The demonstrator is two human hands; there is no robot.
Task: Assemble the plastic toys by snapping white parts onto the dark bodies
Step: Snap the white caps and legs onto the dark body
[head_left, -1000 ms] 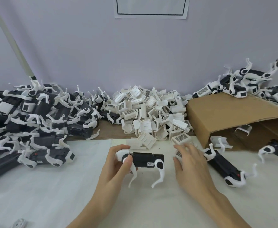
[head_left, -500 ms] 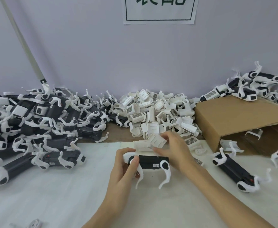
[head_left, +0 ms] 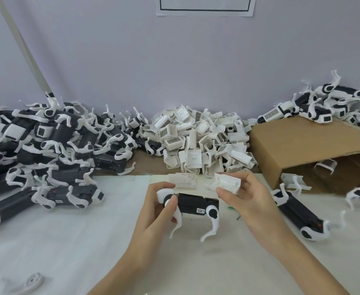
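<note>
My left hand (head_left: 156, 206) grips the left end of a dark toy body (head_left: 193, 204) with white curved legs, held just above the white table. My right hand (head_left: 246, 195) pinches a white cover part (head_left: 228, 182) between thumb and fingers, just above the body's right end and apart from it. Another white cover (head_left: 183, 180) lies flat on the table behind the body. A heap of white covers (head_left: 202, 141) rises at the back centre.
A large pile of dark toy bodies with white legs (head_left: 42, 150) fills the left. A tipped cardboard box (head_left: 302, 143) stands at right with finished toys (head_left: 324, 105) on top. One toy (head_left: 298, 213) lies right of my right hand. A loose white leg (head_left: 33, 282) lies front left.
My right hand reached into the edge of the white heap, picked up a cover part and now brings it back over the dark body. My left hand kept its hold on the body.
</note>
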